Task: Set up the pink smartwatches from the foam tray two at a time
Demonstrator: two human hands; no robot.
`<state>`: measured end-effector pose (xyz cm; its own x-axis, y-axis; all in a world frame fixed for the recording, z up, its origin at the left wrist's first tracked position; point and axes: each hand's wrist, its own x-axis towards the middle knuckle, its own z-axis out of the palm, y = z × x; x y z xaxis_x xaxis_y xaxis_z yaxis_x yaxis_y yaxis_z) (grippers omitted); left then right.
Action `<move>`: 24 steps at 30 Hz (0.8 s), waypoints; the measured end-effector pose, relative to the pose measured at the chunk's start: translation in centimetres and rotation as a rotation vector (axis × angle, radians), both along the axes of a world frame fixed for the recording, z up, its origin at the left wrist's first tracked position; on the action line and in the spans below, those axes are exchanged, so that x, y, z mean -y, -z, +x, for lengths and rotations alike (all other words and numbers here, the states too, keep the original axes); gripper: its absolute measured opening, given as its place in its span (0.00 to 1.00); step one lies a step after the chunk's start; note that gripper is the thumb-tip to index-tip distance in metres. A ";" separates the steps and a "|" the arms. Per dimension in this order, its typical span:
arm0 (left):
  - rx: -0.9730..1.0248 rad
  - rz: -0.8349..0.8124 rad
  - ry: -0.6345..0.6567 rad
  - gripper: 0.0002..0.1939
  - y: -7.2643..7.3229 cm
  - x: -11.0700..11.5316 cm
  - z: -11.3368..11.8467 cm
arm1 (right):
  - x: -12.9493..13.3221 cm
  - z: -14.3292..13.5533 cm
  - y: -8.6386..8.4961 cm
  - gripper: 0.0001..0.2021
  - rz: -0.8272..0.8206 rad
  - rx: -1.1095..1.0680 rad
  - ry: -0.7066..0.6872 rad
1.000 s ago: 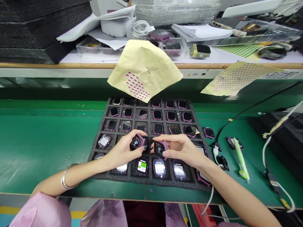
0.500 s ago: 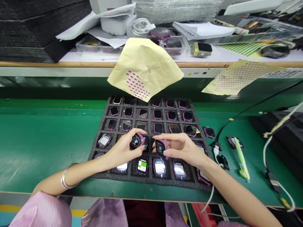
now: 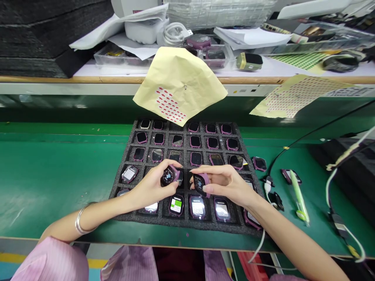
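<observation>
At a green bench (image 3: 58,171) below a shelf (image 3: 96,80), left hand (image 3: 156,183) and right hand (image 3: 227,181) each pinch a watch (image 3: 168,175), partly hiding the tray (image 3: 190,224).

We see a green table (image 3: 58,175), a white shelf (image 3: 84,71) with a wooden edge (image 3: 102,79) above it, and a grey floor (image 3: 98,254) marked yellow and blue.

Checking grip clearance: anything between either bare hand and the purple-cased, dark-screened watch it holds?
Nothing visible: the left hand pinches one purple-cased watch directly, the right hand a second purple-cased watch, both over the black foam compartment tray.
</observation>
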<state>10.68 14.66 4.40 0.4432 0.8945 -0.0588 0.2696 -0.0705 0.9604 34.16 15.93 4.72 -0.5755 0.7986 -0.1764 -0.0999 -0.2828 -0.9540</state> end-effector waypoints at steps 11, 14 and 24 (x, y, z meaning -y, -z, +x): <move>-0.006 -0.001 -0.004 0.18 0.2 -0.3 0.0 | -0.1 0.1 0.2 0.18 0.020 0.008 0.006; 0.005 0.002 -0.007 0.18 0.2 -0.2 -0.1 | -0.1 0.2 0.1 0.17 0.029 0.007 0.004; 0.039 0.023 -0.023 0.17 0.3 0.0 -0.2 | -0.1 0.3 0.0 0.18 0.042 -0.001 -0.010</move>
